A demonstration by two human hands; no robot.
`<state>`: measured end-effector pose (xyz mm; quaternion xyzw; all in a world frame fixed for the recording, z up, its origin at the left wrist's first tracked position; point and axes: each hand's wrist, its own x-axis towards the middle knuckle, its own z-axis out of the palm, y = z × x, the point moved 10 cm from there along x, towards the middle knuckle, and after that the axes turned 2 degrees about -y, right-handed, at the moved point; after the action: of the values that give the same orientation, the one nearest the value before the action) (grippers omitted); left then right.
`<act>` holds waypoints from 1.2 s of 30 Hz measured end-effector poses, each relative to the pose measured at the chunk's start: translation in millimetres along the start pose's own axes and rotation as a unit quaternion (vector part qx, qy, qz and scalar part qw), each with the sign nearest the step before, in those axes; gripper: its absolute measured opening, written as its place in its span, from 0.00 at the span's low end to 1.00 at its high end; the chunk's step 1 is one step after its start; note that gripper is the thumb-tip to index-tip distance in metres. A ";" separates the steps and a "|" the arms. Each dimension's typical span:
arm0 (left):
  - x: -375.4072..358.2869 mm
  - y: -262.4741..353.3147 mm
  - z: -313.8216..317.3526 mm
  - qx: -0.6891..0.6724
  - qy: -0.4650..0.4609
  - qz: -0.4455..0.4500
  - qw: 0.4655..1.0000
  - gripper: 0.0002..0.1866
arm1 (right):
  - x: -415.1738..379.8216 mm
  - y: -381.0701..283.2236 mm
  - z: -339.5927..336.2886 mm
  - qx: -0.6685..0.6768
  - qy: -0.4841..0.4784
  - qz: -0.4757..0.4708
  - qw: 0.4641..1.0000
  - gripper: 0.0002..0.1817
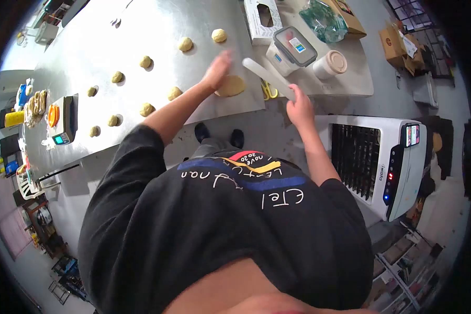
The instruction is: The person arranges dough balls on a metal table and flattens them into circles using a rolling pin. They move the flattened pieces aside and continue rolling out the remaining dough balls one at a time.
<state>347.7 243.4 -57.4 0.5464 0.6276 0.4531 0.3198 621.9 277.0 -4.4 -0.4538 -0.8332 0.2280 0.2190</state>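
Note:
My right hand (301, 107) grips one end of a white rolling pin (267, 76), which slants up and left over the table's edge. My left hand (219, 69), slightly blurred, has its fingers stretched out and nothing visible in it. Just beside it on the metal table (193, 15) lies a flattened oval of dough (232, 86), partly behind the wrist. Several round dough balls stand in two rows: one dough ball (219, 35) and another (185, 44) are beyond my left hand, while a nearer one (174, 93) sits by my left forearm.
Yellow-handled scissors (269, 90) lie under the rolling pin. To the right are a lidded plastic container (293, 49), a white tub (329, 65) and an open white box (263, 21). A scale (63, 120) stands far left; an air cooler (374, 162) is at my right.

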 end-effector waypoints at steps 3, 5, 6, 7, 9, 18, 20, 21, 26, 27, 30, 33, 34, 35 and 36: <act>-36.8 -1.7 -80.6 -0.149 0.273 -0.057 0.949 0.20 | 28.7 -38.9 13.1 -0.003 -0.028 -0.035 0.999 0.20; -64.2 36.5 -91.5 -0.006 0.254 -0.040 0.966 0.16 | 40.8 -64.1 35.1 0.006 -0.072 -0.057 0.996 0.19; -75.0 53.6 -87.3 0.132 0.214 -0.044 0.967 0.14 | 44.4 -80.4 47.1 0.003 -0.084 -0.103 0.991 0.19; -83.0 60.1 -78.2 0.209 0.194 -0.002 0.959 0.13 | 45.1 -95.2 56.8 0.000 -0.097 -0.148 0.984 0.20; -93.4 57.4 -61.7 0.250 0.138 0.026 0.958 0.13 | 43.6 -103.1 71.0 -0.005 -0.107 -0.148 0.983 0.20; -89.3 20.7 -35.0 0.370 0.070 -0.025 0.926 0.22 | 42.1 -100.2 95.4 -0.118 -0.046 -0.123 0.984 0.15; -71.2 6.7 -45.3 0.374 0.068 -0.089 0.921 0.23 | 60.8 -99.5 105.8 -0.136 -0.078 -0.097 0.983 0.13; -62.6 4.3 -51.8 0.379 0.082 -0.108 0.915 0.25 | 71.8 -94.2 112.9 -0.163 -0.093 -0.068 0.980 0.14; -19.2 -14.8 -78.9 0.389 0.134 -0.108 0.905 0.33 | 120.3 -83.3 132.8 -0.217 -0.098 -0.028 0.971 0.17; -11.2 -14.3 -83.2 0.403 0.155 -0.100 0.896 0.33 | 132.2 -84.3 132.6 -0.210 -0.064 -0.034 0.975 0.19; -8.0 -7.5 -82.8 0.418 0.169 -0.068 0.890 0.33 | 141.3 -85.0 128.3 -0.179 -0.046 -0.039 0.982 0.23; -37.7 9.5 -61.7 0.448 0.129 -0.057 0.883 0.32 | 105.3 -105.2 108.5 -0.207 0.009 -0.111 0.972 0.33; -51.5 12.3 -48.7 0.459 0.085 -0.064 0.882 0.31 | 89.5 -100.3 108.4 -0.207 0.007 -0.111 0.972 0.33; -64.7 18.6 -36.0 0.496 0.058 -0.043 0.865 0.29 | 73.8 -96.8 110.8 -0.199 -0.012 -0.130 0.971 0.33; -76.8 22.6 -30.6 0.470 0.066 -0.034 0.879 0.29 | 61.9 -93.3 113.7 -0.191 -0.030 -0.149 0.970 0.33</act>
<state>344.4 161.6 -32.1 0.5796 0.8047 0.1285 -0.0019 465.2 264.2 -31.6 -0.3507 -0.9257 0.0433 0.1349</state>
